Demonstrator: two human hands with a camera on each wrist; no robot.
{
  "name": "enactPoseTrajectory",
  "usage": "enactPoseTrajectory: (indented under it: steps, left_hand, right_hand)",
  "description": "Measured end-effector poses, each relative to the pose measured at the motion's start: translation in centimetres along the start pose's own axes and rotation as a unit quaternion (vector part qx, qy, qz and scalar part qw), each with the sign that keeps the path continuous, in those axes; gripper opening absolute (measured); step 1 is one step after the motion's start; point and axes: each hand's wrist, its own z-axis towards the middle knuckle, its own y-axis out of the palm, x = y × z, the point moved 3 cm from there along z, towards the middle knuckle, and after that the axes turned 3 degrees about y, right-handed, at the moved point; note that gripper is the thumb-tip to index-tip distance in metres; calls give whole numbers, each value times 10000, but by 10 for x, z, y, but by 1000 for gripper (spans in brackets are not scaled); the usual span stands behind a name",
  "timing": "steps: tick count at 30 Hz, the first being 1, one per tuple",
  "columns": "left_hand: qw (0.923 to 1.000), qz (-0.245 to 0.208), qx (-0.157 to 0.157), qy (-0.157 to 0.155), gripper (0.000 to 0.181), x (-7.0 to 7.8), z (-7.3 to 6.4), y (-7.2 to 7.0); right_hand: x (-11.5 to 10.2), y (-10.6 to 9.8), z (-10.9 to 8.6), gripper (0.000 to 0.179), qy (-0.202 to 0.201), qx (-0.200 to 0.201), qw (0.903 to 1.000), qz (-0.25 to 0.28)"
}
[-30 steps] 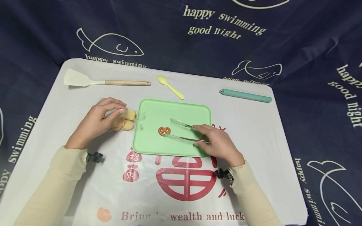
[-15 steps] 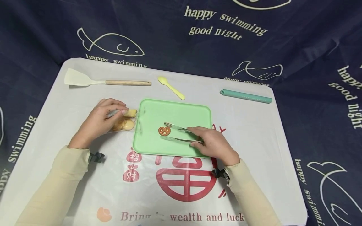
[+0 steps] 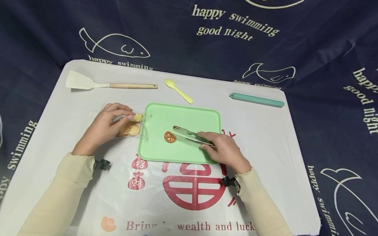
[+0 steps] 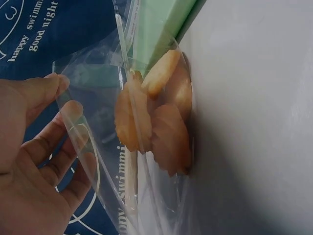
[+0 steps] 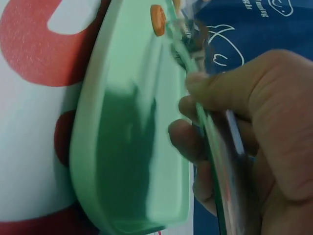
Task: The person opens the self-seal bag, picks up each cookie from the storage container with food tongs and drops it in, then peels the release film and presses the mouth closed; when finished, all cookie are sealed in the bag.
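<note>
The tongs (image 3: 195, 136) look like polished metal, bright with reflections, and the bag (image 4: 107, 149) is thin, clear, glossy plastic film, creased and catching light. The cakes (image 4: 170, 137) inside have a soft, mostly matt surface; the pretzel (image 5: 158, 20) looks smooth. Smooth plastic, faintly shiny, makes the green tray (image 3: 183, 114) and yellow spoon (image 3: 178, 91). The spatula (image 3: 79, 81) pairs a matt, rubbery-looking blade with a wooden handle (image 3: 133, 86). A smooth sheet with a slight sheen covers the tabletop (image 3: 251, 137); the backdrop (image 3: 189, 49) is matt, folded cloth.
</note>
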Motion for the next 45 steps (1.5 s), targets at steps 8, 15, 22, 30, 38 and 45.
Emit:
enactPoseTrajectory:
  steps: [8, 15, 22, 30, 38, 45]
  left_hand:
    - [10000, -33, -7, -31, 13, 0, -1, 0]
    - [9999, 37, -14, -92, 14, -1, -2, -1]
    - [9999, 33, -53, -95, 17, 1, 0, -1]
    - [10000, 37, -46, -34, 15, 1, 0, -3]
    - [10000, 50, -21, -75, 14, -1, 0, -4]
    - [9999, 24, -9, -109, 15, -1, -2, -2]
  right_hand:
    - [-8, 2, -1, 48, -47, -312, 9989, -333]
    - [-16, 9, -3, 43, -378, -95, 9966, -719]
    - [-10, 11, -8, 44, -246, -15, 9994, -254]
    - [-9, 8, -8, 46, -146, 116, 9998, 15]
    - [-22, 12, 3, 56, -219, -321, 9989, -243]
    - [-35, 23, 7, 53, -340, -359, 9963, -697]
